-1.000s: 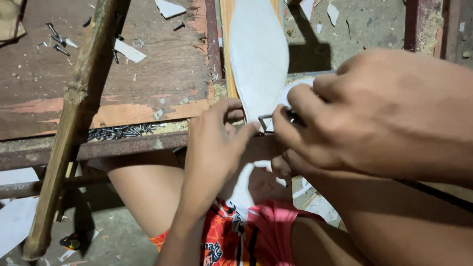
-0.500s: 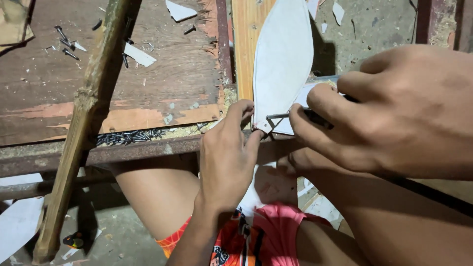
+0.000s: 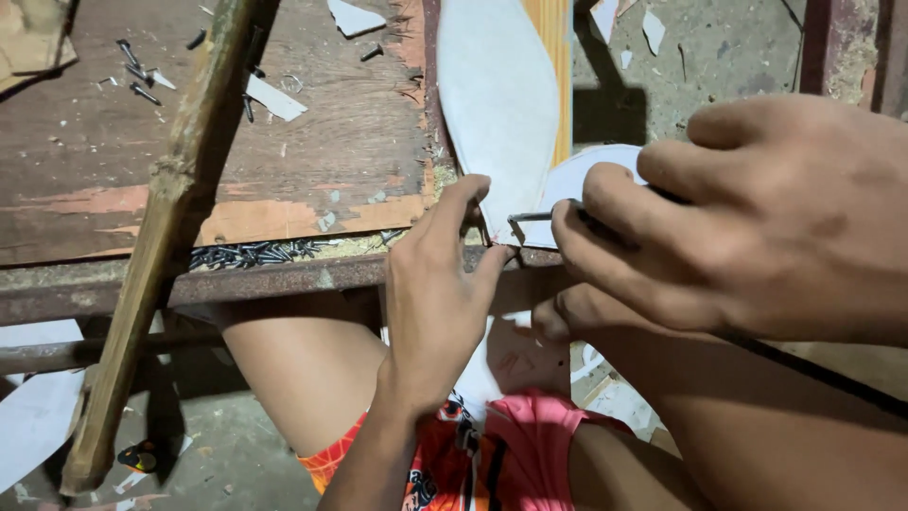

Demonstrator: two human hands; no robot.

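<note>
The right hand [image 3: 757, 208] fills the right of the view and hides most of the thin metal tool [image 3: 532, 217] it pinches; only a short dark shaft and its bent tip show beyond the fingers [image 3: 605, 203]. What kind of tool it is cannot be told. The right hand's grip is clamped on that shaft. The left hand [image 3: 437, 293] lies with palm down over the rusty metal rail [image 3: 265, 279] at the bench [image 3: 104, 180] edge, its thumb and forefinger spread, pressing on the lower tip of the white leaf-shaped sheet [image 3: 497, 104]; this grip is apart, closed round nothing. The sheet is flat, smooth and pale, tapering to a point where the tool tip meets it, and its upper end is cut off by the frame. It lies on an orange wooden strip [image 3: 552, 57] just beside the bench's worn brown board. A second rounded white piece [image 3: 577, 180] is largely hidden behind the right fingers. A rough bamboo pole [image 3: 161, 246] leans across the left of the view, its top out of frame. Small dark nails [image 3: 251, 254] lie heaped along the bench edge, with scattered white scraps [image 3: 274, 96] above. Compared with half a second earlier, the view has shifted slightly, while both hands hold the same places at the sheet's tip.
</note>
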